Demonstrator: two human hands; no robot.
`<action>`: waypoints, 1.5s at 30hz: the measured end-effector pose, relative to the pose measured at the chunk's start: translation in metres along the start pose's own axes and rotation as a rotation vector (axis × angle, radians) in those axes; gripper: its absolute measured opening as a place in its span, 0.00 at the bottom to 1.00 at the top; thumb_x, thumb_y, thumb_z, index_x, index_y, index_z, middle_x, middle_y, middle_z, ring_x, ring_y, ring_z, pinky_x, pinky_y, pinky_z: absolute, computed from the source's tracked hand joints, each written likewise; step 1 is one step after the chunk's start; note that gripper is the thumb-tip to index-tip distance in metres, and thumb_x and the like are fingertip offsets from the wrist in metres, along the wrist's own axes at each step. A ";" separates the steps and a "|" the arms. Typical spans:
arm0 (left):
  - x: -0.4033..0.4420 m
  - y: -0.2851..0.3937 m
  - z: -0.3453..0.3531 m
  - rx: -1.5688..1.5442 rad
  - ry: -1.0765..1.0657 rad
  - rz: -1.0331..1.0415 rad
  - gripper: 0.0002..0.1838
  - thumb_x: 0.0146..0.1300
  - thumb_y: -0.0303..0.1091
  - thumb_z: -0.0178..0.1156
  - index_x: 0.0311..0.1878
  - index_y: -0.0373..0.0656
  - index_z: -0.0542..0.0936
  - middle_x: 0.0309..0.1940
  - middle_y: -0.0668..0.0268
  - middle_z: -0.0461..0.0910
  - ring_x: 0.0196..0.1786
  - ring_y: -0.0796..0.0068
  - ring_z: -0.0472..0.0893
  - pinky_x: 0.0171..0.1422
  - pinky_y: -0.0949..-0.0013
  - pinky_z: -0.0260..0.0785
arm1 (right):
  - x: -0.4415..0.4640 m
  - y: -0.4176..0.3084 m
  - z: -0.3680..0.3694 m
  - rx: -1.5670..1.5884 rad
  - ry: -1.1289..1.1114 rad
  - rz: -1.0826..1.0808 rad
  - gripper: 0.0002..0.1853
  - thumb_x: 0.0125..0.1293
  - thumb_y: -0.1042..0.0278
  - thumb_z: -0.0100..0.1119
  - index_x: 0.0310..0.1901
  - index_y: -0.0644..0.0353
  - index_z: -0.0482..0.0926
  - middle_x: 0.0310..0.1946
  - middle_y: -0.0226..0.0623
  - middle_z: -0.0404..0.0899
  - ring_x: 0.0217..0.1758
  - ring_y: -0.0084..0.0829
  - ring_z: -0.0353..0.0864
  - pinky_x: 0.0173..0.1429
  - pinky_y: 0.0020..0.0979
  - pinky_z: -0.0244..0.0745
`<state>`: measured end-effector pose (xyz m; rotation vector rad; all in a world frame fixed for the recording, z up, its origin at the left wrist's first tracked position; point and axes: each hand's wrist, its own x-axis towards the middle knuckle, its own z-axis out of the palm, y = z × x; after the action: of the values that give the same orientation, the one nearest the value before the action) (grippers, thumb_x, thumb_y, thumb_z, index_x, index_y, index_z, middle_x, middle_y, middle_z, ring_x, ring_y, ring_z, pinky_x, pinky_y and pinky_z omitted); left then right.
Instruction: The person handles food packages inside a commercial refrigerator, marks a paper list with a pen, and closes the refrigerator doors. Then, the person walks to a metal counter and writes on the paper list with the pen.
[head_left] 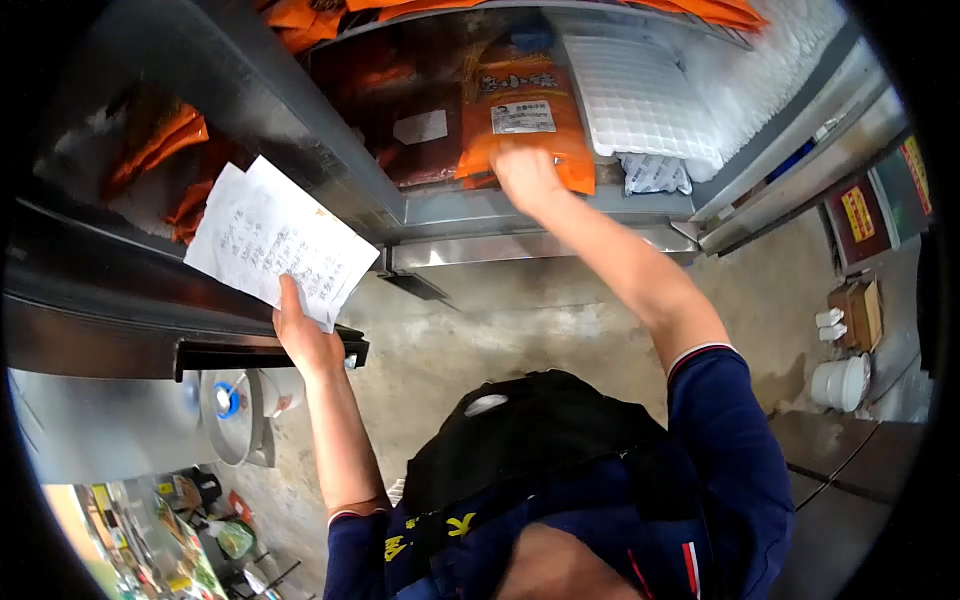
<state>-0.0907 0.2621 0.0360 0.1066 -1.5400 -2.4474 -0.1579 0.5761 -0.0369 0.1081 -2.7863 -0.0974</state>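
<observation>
My left hand (305, 335) is closed on handwritten sheets of paper (280, 235), the thumb lying over the writing. The sheets are tilted in front of the left side of an open freezer. My right hand (527, 175) is over the lower part of an orange printed plastic bag (515, 90) with a white label. It is blurred and its fingers are hidden, so I cannot make out whether it grips the bag. Left of that bag lies a dark red package (420, 145) with a pale label.
White ridged trays (640, 105) and a silvery packet (655, 174) lie to the right on the frosted freezer shelf. Orange bags (165, 140) fill the left compartment. A metal sill (540, 247) runs along the freezer's front. White tubs (840, 383) stand on the floor at right.
</observation>
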 end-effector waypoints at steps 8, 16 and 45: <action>-0.001 0.000 0.000 -0.075 -0.015 -0.034 0.24 0.67 0.34 0.50 0.60 0.27 0.61 0.56 0.54 0.69 0.56 0.65 0.73 0.59 0.64 0.65 | 0.070 0.038 -0.107 -0.029 -0.071 0.147 0.10 0.54 0.62 0.60 0.35 0.56 0.82 0.36 0.44 0.80 0.43 0.44 0.79 0.46 0.43 0.74; -0.003 0.004 -0.001 -0.078 -0.014 -0.066 0.24 0.67 0.34 0.50 0.60 0.26 0.61 0.57 0.54 0.68 0.57 0.66 0.71 0.61 0.63 0.63 | 0.064 0.028 -0.094 0.013 -0.100 0.222 0.08 0.52 0.68 0.57 0.34 0.55 0.82 0.36 0.43 0.81 0.43 0.43 0.80 0.46 0.41 0.75; 0.003 0.013 0.003 -0.182 -0.086 -0.179 0.24 0.66 0.28 0.46 0.63 0.29 0.58 0.58 0.54 0.67 0.59 0.63 0.70 0.63 0.62 0.60 | -0.043 -0.085 -0.131 1.803 0.467 0.233 0.36 0.68 0.36 0.27 0.35 0.65 0.74 0.25 0.35 0.73 0.23 0.24 0.67 0.32 0.24 0.67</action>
<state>-0.0917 0.2591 0.0488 0.1112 -1.3871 -2.7536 -0.0669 0.4879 0.0646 0.1787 -1.5503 2.0615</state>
